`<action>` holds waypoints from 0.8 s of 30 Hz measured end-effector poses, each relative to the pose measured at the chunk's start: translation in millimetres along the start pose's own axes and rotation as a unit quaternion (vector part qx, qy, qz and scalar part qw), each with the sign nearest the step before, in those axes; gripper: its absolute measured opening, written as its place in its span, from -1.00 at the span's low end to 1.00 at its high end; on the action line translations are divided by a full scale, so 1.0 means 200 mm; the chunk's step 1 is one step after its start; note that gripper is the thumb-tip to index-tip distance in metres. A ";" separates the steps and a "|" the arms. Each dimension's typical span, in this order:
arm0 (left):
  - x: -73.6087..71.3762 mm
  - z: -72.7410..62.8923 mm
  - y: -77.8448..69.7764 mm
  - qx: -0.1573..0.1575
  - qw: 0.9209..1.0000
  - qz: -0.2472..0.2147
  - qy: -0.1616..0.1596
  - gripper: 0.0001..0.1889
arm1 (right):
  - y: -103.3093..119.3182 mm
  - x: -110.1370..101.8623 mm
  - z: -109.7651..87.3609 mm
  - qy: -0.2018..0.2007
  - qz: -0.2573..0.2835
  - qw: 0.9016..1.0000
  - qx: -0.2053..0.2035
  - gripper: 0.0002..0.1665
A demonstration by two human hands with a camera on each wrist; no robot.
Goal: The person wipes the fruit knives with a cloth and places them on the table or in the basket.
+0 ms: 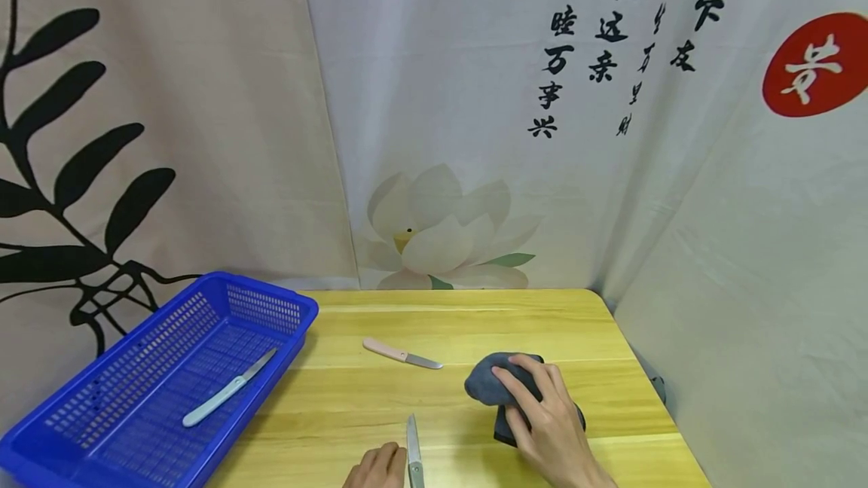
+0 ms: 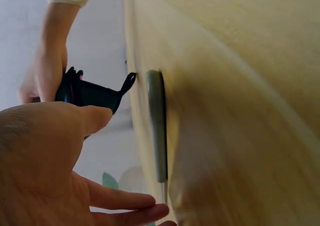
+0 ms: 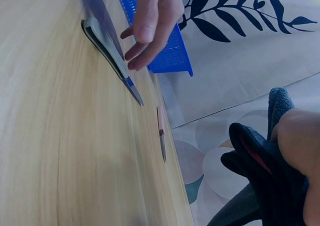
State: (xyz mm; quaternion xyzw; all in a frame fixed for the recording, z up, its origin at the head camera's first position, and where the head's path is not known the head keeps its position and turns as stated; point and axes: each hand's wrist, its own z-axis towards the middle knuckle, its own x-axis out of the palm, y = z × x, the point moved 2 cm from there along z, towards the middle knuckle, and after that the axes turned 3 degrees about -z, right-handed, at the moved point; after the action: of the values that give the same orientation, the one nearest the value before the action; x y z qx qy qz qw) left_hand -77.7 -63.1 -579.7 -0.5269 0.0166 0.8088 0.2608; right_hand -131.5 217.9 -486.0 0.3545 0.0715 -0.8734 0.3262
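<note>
My right hand [image 1: 552,424] grips a folded dark blue-grey cloth [image 1: 493,379] at the right side of the table. In the right wrist view the cloth [image 3: 272,171] hangs in loose folds below the fingers, above the tabletop. At the table's near side, my left hand [image 1: 380,465] is beside a knife with a grey-green handle [image 1: 415,465], blade pointing away from me. The left wrist view has this hand's fingers extended near the blade end of that knife [image 2: 157,126], holding nothing. Farther back lies a pink-handled knife [image 1: 388,349], its blade pointing right.
A blue plastic basket [image 1: 251,330] with mesh sides stands at the left, overlapping the table's left edge. Inside it lies a knife with a pale blue handle [image 1: 215,402]. Printed fabric [image 1: 461,111] hangs behind the yellow wooden table [image 1: 332,398] and along its right side.
</note>
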 end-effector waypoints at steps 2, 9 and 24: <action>0.04 -0.02 0.00 0.012 0.999 0.023 -0.037 -0.25 | 0.00 0.00 0.00 0.000 0.000 1.000 -0.001 -0.33; 0.13 -0.02 -0.02 0.073 0.985 0.110 -0.113 -0.60 | 0.01 0.00 0.00 -0.001 -0.001 1.000 -0.002 -0.31; 0.15 -0.04 -0.05 0.029 0.984 0.145 -0.098 -0.16 | 0.01 0.01 -0.01 0.000 -0.002 1.000 -0.005 -0.31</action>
State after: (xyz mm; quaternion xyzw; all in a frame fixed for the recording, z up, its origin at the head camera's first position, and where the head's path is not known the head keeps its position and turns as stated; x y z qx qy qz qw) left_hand -77.1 -44.9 -606.8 -0.4288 0.0908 0.8851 0.1566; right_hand -131.1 215.5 -488.2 0.3531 0.0766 -0.8737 0.3257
